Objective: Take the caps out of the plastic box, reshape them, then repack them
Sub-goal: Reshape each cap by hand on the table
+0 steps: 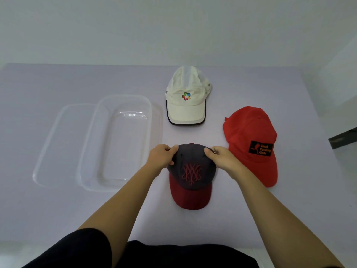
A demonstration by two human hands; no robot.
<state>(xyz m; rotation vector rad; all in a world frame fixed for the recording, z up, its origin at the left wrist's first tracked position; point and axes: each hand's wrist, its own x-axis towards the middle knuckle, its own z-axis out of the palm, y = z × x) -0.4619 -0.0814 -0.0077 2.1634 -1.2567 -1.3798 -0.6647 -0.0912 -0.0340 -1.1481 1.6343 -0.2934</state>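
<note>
Right now both hands are on the dark cap, which sits on the pale lilac surface at the near centre. Its crown is a rounded dome of charcoal fabric with a tangled maroon embroidered motif on the front, and its curved maroon brim points toward the person. The left hand grips the crown's left side and the right hand grips its right side. On each hand the thumb presses on the top of the dome and the fingers curl down round the cloth.

Farther off, just right of centre, lies the white cap. Its soft cloth is creased, with small metal eyelets at the sides, a multicoloured badge on the front and a flat brim edged in black. The red cap rests to the right, apart from the other two. It is slumped and wrinkled, and carries a black rectangular patch with orange lettering.

To the left stands the plastic box, a clear rounded-corner rectangle with glossy walls, holding nothing. Its transparent lid lies flat and overlaps the box, showing mostly on the left. Black sleeves and dark clothing fill the near edge.
</note>
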